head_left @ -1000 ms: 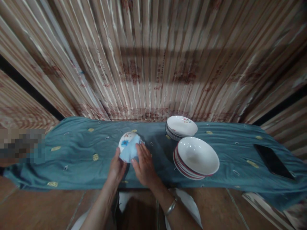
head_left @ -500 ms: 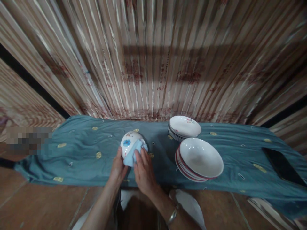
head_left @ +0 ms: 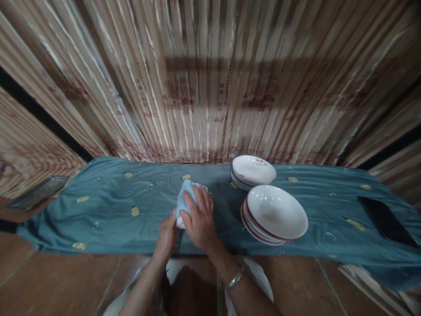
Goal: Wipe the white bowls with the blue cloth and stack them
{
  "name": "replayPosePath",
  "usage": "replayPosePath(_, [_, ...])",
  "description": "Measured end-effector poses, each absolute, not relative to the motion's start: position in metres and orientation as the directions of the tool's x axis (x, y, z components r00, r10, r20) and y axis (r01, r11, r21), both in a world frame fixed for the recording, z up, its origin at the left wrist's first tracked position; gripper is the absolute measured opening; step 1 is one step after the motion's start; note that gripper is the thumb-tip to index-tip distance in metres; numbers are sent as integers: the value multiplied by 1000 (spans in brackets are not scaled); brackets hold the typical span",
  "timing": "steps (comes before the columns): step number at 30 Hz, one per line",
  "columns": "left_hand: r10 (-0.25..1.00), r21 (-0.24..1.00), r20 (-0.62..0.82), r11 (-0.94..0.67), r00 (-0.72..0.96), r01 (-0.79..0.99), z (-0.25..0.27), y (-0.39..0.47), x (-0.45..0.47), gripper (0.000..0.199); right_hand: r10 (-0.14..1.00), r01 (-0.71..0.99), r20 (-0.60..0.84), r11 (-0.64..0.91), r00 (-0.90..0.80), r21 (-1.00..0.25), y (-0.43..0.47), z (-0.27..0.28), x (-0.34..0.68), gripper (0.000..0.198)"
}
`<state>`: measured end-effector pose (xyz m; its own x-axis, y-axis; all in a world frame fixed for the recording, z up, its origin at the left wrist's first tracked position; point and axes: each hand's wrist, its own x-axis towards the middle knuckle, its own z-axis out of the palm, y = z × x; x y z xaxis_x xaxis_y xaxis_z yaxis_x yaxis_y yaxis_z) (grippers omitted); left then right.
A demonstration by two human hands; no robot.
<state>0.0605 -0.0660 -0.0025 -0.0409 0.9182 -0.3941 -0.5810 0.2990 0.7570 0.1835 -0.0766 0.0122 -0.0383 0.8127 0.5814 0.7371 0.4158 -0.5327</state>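
Note:
A white bowl (head_left: 180, 223) is held over the near middle of the cloth-covered table, most of it hidden under a light blue cloth (head_left: 183, 198). My left hand (head_left: 167, 235) grips the bowl's near left side, its thumb at the edge. Lying over the top, my right hand (head_left: 200, 219) presses the cloth against the bowl with its fingers curved round it. To the right stands a stack of white bowls (head_left: 276, 213) with red rims. Behind that sits a stack of flower-patterned white dishes (head_left: 253, 170).
A teal patterned tablecloth (head_left: 112, 197) covers the narrow table. A black phone (head_left: 386, 221) lies at its right end. Striped, printed curtains (head_left: 210, 87) hang behind the table. Dark poles (head_left: 42, 114) slant at both sides.
My right hand and the cloth have slid up and over the bowl, covering the blue flower that showed before. The bowl has turned in my left hand.

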Motion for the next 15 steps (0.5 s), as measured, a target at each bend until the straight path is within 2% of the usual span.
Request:
replayPosePath(4, [950,839,-313,264,-24,-475,-1,-67,65,17,819,638,564,382,101,-669,-64,10,195,46])
replayPosePath(7, [954,851,-301,277,19,-447,1,-68,65,13,848,480,487,346,208,-806,-50,4,202,45])
replayPosePath(11, [941,838,-339,307,11,-451,5,-68,64,13,904,190,289,238,315,-953,-32,-10,210,45])
replayPosePath(15, [941,811,-338,280,-22,-514,13,-68,66,18,937,-155,47,106,347,-982,-17,-26,207,44])
